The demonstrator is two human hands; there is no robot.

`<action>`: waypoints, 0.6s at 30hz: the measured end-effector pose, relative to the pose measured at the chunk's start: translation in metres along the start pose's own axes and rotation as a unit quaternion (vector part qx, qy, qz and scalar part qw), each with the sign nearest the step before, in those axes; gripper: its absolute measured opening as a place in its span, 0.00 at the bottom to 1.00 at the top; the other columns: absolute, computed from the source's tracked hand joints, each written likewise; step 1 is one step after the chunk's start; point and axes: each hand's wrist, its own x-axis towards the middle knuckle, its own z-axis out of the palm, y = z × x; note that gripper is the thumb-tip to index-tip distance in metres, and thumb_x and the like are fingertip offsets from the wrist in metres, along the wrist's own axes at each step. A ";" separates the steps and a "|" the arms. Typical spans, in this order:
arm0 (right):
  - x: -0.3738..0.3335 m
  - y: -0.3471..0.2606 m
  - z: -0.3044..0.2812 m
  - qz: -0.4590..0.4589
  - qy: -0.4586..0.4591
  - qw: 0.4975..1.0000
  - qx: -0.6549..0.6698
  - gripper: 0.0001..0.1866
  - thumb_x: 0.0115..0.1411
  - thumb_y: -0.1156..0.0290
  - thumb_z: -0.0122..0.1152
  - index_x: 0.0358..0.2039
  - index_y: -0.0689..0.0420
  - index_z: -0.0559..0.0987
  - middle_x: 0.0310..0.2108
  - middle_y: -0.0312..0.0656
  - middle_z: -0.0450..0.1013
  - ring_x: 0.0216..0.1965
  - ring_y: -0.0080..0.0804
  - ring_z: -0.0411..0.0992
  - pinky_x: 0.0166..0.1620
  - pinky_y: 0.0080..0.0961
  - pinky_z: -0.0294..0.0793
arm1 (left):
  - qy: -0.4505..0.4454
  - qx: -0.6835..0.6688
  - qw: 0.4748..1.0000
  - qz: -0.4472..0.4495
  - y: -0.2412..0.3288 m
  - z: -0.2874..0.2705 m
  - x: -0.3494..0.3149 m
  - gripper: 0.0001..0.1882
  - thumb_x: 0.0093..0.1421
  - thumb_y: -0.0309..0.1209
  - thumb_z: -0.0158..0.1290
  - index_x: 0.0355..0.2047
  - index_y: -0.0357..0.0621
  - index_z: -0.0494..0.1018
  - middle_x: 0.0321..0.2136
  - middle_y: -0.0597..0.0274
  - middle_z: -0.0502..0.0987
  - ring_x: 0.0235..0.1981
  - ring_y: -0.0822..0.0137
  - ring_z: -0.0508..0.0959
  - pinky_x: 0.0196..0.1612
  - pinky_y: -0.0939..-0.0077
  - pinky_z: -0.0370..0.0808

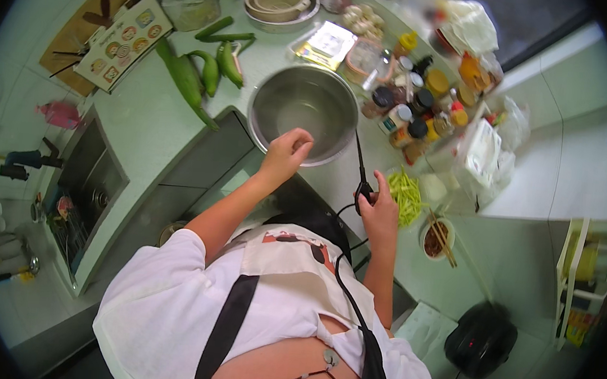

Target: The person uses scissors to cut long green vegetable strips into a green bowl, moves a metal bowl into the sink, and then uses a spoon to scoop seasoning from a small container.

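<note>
A wide metal basin (260, 110), apparently with water in it, sits at the counter's front edge. Over its near rim is my left hand (288, 153), fingers curled together; whatever they hold, if anything, is hidden. To the right of the basin, my right hand (381, 209) has its thumb against a slim black thing (363, 190) with a long narrow end reaching toward the basin. Its exact kind is unclear, and a black cord runs close by. Beyond that hand lies a heap of pale green strips (405, 195). A bowl of dark reddish food (436, 239) has chopsticks (445, 239) across it.
Long green vegetables (186, 82) lie left of the basin, near a knife holder (125, 40). Jars and bottles (416, 102) crowd the right back. A sink (92, 171) is at the left; stacked bowls (277, 1) stand behind. A black appliance (482, 339) sits lower right.
</note>
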 end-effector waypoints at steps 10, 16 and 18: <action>0.041 -0.058 0.049 -0.101 0.025 0.989 -0.104 0.19 0.48 0.70 0.57 0.43 0.52 0.70 0.32 0.48 0.72 0.33 0.46 0.71 0.36 0.35 0.68 | 0.111 0.073 0.987 -0.091 -0.078 -0.095 0.007 0.10 0.50 0.29 0.51 0.33 0.41 0.67 0.22 0.59 0.71 0.22 0.65 0.72 0.27 0.73 0.68; 0.054 -0.061 0.056 -0.045 0.018 0.991 -0.124 0.20 0.47 0.69 0.57 0.43 0.52 0.70 0.36 0.47 0.71 0.37 0.46 0.69 0.38 0.35 0.68 | 0.043 0.049 0.981 -0.184 -0.122 -0.073 0.026 0.25 0.44 0.44 0.57 0.33 0.34 0.64 0.30 0.48 0.68 0.30 0.56 0.71 0.33 0.70 0.69; 0.057 -0.064 0.061 -0.043 0.027 0.995 -0.089 0.20 0.47 0.70 0.58 0.44 0.51 0.70 0.35 0.47 0.71 0.35 0.42 0.71 0.36 0.32 0.69 | 0.050 0.059 0.984 -0.161 -0.122 -0.073 0.031 0.26 0.44 0.45 0.57 0.31 0.34 0.64 0.30 0.47 0.68 0.31 0.56 0.71 0.35 0.70 0.69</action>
